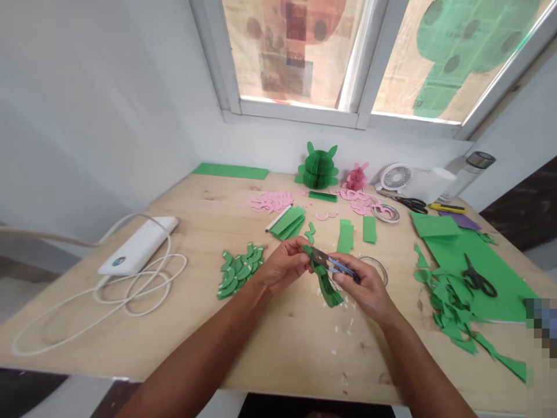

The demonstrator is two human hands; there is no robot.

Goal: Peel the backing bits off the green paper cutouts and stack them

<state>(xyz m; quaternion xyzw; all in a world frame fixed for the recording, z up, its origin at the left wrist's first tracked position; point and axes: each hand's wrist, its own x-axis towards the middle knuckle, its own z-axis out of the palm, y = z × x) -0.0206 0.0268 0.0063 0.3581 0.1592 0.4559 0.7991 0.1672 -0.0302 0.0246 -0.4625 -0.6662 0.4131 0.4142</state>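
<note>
Over the middle of the table, my left hand (290,264) pinches a folded stack of green paper (327,288), whose layered strip hangs down between my hands. My right hand (364,290) grips scissors (342,268) with bluish handles, their dark blades lying across the top of the green paper. The fingers partly hide the handles. Beside my left hand lies a pile of curved green paper pieces (239,270) with small white marks. Two small green cutouts (310,232) are just beyond my hands. A ring of clear tape (379,267) rests behind my right hand.
At left are a white power strip (134,248) and its looped cable. Pink cutouts (272,202), a green honeycomb paper figure (319,168), a pink one (357,176) and a small fan (395,176) stand behind. Green scraps (452,302) and black scissors (478,278) lie at right.
</note>
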